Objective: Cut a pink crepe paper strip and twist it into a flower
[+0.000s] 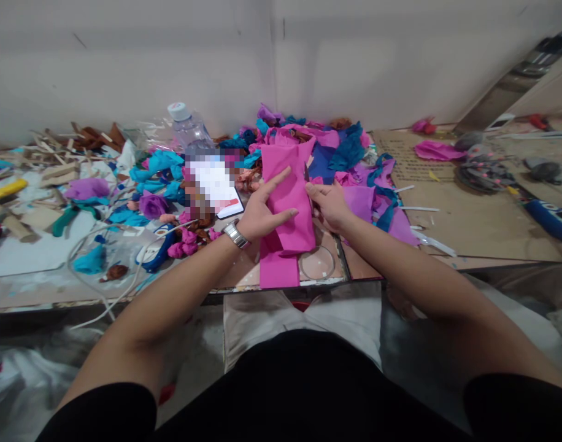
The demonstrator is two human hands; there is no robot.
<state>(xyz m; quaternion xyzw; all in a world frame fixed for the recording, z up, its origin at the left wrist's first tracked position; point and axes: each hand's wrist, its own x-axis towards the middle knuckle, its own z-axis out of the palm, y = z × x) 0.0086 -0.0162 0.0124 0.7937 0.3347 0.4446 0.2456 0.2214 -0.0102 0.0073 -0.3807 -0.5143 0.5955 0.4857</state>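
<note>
A bright pink sheet [285,212], looking like crepe paper or thin cloth, lies in front of me with its upper part folded and creased. My left hand [262,215], wearing a metal watch, rests on the sheet with thumb and index finger spread. At the sheet's right edge, my right hand [329,202] is closed around a thin dark blade-like tool [307,175]; its handle is hidden by the fingers. Under the folded part, a flat pink strip [280,270] reaches the table's front edge. A clear ring-shaped object [316,262] lies beside that strip.
A lit phone [228,193] and a plastic bottle [189,129] stand left of the sheet among crumpled coloured pieces [152,205]. More scraps [359,199] lie to the right. A brown board [446,227] holds grey items [478,169] and a blue tape roll or dispenser [550,218].
</note>
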